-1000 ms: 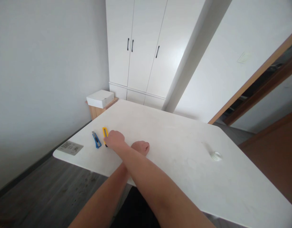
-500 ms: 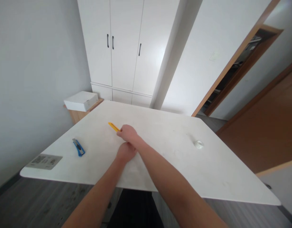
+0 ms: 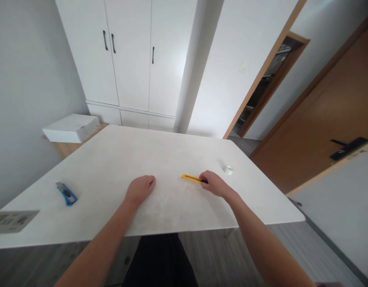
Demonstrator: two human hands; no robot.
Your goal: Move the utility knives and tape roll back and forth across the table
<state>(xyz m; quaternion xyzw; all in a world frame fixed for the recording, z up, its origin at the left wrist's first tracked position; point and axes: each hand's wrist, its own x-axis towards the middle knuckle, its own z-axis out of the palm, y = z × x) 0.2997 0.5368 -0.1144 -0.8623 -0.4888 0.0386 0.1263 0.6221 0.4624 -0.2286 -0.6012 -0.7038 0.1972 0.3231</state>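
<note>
My right hand (image 3: 215,184) grips the near end of a yellow utility knife (image 3: 192,177), which lies low over the white table (image 3: 160,155) right of centre. My left hand (image 3: 140,189) rests on the table top near the front middle, fingers curled, with nothing in it. A blue utility knife (image 3: 66,193) lies on the table at the far left, well away from both hands.
A small clear roll of tape (image 3: 228,170) sits just beyond my right hand. A printed card (image 3: 12,221) lies at the table's left front corner. A white box (image 3: 70,127) rests on a wooden stand behind the table, before white cupboards (image 3: 126,59).
My right hand has carried the yellow knife from beside the blue one on the left across to the right of the table. My left hand stayed near the middle.
</note>
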